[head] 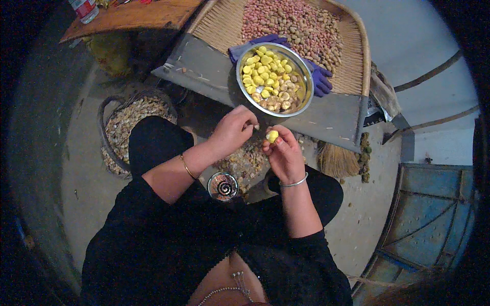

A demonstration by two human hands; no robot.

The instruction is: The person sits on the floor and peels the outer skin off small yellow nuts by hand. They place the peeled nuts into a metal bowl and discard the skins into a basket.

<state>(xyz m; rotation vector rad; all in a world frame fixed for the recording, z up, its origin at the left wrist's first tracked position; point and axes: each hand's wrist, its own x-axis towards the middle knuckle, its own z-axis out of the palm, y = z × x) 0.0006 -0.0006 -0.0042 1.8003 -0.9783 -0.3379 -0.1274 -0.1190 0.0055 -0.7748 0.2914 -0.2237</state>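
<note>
In my right hand [284,153] a pale yellow peeled nut [272,136], perhaps a chestnut, is held between thumb and fingers. My left hand [237,128], just to its left, pinches a small light scrap [256,126] at its fingertips. Beyond both hands a round metal bowl [243,85] holds many yellow nuts, with browner ones towards its near right side. The bowl stands on the grey front part of a woven winnowing basket [214,26], and purple gloves [322,81] lie partly hidden behind it. Farther back, pink and brown peanuts [294,23] are spread in the basket.
A handled basket [109,141] full of shell pieces stands on the floor at left. More scraps [245,160] lie between my legs, near a round patterned object [222,186]. A straw broom [337,160] is at right. A wooden table [153,15] with a plastic bottle [85,9] is at upper left.
</note>
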